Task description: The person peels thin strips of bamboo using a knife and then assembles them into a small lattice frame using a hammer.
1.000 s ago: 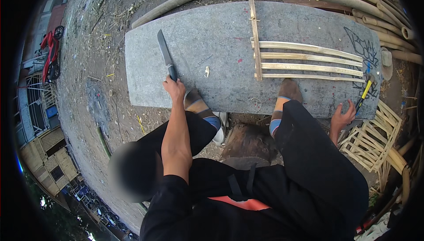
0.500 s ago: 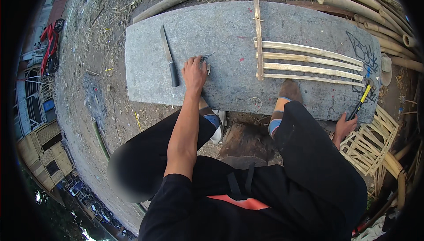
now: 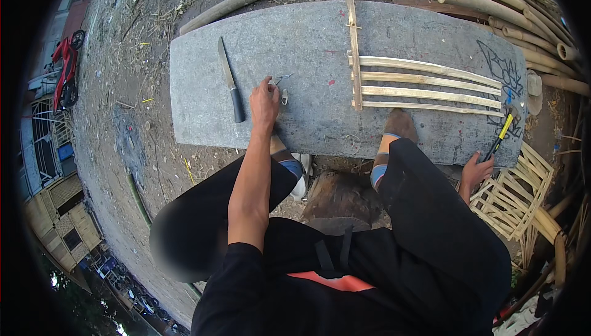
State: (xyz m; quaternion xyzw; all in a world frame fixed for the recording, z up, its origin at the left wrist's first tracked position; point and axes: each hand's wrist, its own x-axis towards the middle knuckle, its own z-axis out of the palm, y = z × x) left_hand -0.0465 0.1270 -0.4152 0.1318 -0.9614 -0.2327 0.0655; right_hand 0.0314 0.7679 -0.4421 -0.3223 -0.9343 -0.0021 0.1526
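Note:
My left hand [image 3: 265, 105] is just above the grey board, its fingertips drawn together beside a few thin nails [image 3: 283, 78]. Whatever is in that pinch is too small to make out. A small pale piece [image 3: 284, 96] lies by its fingers. To the left of it rests a knife [image 3: 229, 80] with a black handle. My right hand [image 3: 475, 171] grips the black end of a hammer [image 3: 506, 128] with a yellow band, its head over the board's right side. Pale bamboo strips [image 3: 431, 78] lie side by side, their left ends at a crosswise bamboo strip [image 3: 354, 46].
My feet rest at the near edge of the grey board [image 3: 295, 34]. Bamboo poles [image 3: 468, 4] are stacked at the far right. A slatted bamboo frame [image 3: 511, 197] lies at the near right, and a wooden stump [image 3: 341, 200] stands between my legs.
My left hand has drawn back slightly from the nails, and its fingers have come together. The right hand keeps its hold on the hammer. The whole view has shifted a little.

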